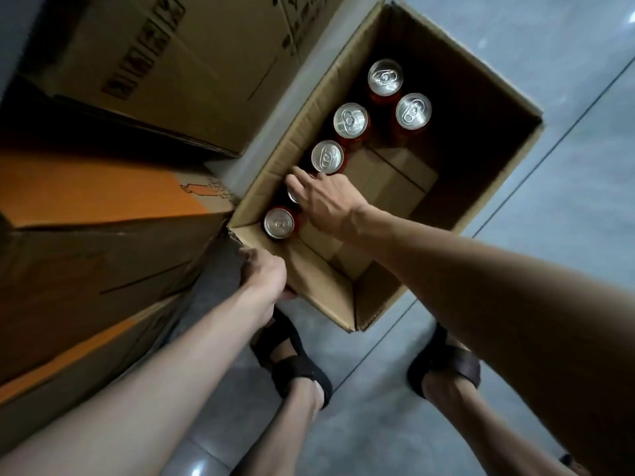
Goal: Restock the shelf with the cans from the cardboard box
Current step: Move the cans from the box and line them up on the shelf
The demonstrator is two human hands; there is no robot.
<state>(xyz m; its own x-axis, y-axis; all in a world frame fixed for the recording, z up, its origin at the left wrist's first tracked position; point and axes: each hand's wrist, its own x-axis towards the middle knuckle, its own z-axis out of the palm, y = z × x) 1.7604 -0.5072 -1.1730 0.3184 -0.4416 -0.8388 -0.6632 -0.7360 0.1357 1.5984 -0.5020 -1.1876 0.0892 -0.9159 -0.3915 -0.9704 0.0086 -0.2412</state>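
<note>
Open cardboard box [292,132] sits on the grey tiled floor [549,97], top flaps up. The cans [350,120] stand upright inside, silver tops up, red sides; five run in a row along the box's left wall and one more stands beside the far end. The rest of the box bottom is bare cardboard. Your right hand [323,201] reaches down into the box and lies over one can [293,196] in that row, between two neighbours. Its fingers [294,176] are slightly spread and bent across the can's top toward the wall. The thumb is hidden, so you can't tell if it's actually gripped. Your left hand [264,273] holds the box's near wall by the corner, fingers curled round the edge. An orange-topped carton [86,190] touches that same corner on the left. A bigger printed carton [171,63] sits further back, just beside the left wall. Your feet in dark sandals [292,359] are right in front of the box.
</note>
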